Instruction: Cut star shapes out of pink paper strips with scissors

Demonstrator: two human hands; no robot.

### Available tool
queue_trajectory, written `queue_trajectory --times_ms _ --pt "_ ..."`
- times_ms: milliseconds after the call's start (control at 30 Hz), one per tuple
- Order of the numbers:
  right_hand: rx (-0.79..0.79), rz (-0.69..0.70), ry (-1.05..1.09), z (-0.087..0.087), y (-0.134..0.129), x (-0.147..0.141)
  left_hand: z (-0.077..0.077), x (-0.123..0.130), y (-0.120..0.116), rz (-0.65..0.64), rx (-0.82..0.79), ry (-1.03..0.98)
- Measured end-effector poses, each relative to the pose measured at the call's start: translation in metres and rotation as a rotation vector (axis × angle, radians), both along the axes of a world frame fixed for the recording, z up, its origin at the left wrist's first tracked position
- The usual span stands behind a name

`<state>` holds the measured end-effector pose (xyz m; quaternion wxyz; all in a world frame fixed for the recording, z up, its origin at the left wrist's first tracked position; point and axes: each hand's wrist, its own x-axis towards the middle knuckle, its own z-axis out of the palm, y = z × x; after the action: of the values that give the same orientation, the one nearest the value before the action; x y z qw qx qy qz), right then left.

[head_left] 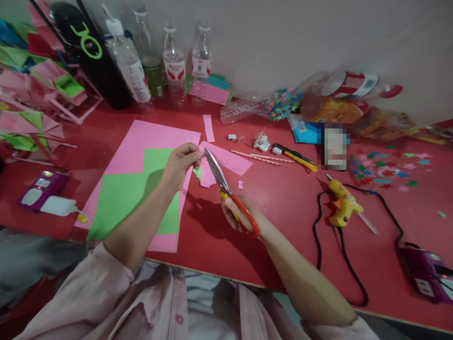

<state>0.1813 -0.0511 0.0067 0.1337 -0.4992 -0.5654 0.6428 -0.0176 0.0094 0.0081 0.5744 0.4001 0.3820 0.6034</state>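
Note:
My right hand (pixel 231 215) is wrapped around the red and yellow handles of a pair of scissors (pixel 216 174), whose blades look closed and point away from me. Close to the blade tips, my left hand (pixel 179 165) is closed in a pinch; whatever is between its fingertips is too small to make out. Below it lie a green sheet (pixel 122 198) and a larger pink sheet (pixel 141 137) on the red table (pixel 208 245). Pink paper scraps (pixel 233 159) lie behind the blades. A small pink star (pixel 240 184) rests just right of them.
A yellow glue gun (pixel 345 203) with a black cord lies at right, near scattered paper stars (pixel 385 172). A cutter knife (pixel 300 160) and striped sticks (pixel 260 157) lie behind. Plastic bottles (pixel 174 66) line the wall. Folded paper models (pixel 31 94) fill the left.

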Motion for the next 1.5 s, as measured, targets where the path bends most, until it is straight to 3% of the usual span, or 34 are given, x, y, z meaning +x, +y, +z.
queue_trajectory --times_ms 367,600,733,1000,1500 --pt "-0.027 0.035 0.029 -0.005 0.002 0.003 -0.001 0.001 0.001 0.073 -0.001 0.034" --pt "-0.044 0.107 0.058 -0.001 -0.001 0.004 -0.001 -0.004 0.000 0.225 0.126 0.303" --pt "-0.064 0.112 0.014 0.000 0.003 0.007 0.002 -0.007 -0.001 0.216 0.164 0.466" --pt "0.020 0.106 -0.027 0.009 0.005 0.010 0.002 -0.011 0.006 0.168 0.070 0.286" --pt "0.023 0.087 -0.075 0.012 0.005 0.013 0.006 -0.013 0.004 0.078 0.048 0.273"
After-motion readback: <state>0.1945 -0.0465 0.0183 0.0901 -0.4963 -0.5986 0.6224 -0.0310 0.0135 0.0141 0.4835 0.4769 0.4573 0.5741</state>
